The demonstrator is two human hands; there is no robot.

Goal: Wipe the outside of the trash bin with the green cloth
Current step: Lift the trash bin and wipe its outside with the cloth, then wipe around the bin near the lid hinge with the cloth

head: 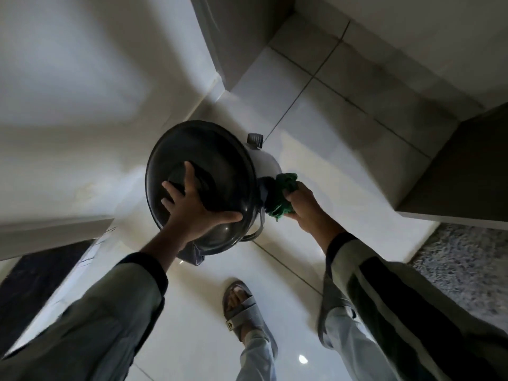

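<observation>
A small round trash bin point(265, 160) stands on the tiled floor in the middle of the head view, seen from above. It has a pale body, a dark domed lid point(220, 149) and a foot pedal point(255, 139) at its far side. My left hand point(189, 204) lies flat on the lid with the fingers spread. My right hand point(299, 204) grips a bunched green cloth point(283, 193) and presses it against the bin's right side, just under the lid's rim. A wire handle point(254, 235) hangs at the near side.
White walls close in on the left and behind the bin. A wall corner point(220, 75) juts out at the back. A dark cabinet point(453, 171) stands to the right, with a grey shaggy rug point(464, 268) below it. My sandalled foot point(239, 306) is on the glossy tiles point(330, 149) near the bin.
</observation>
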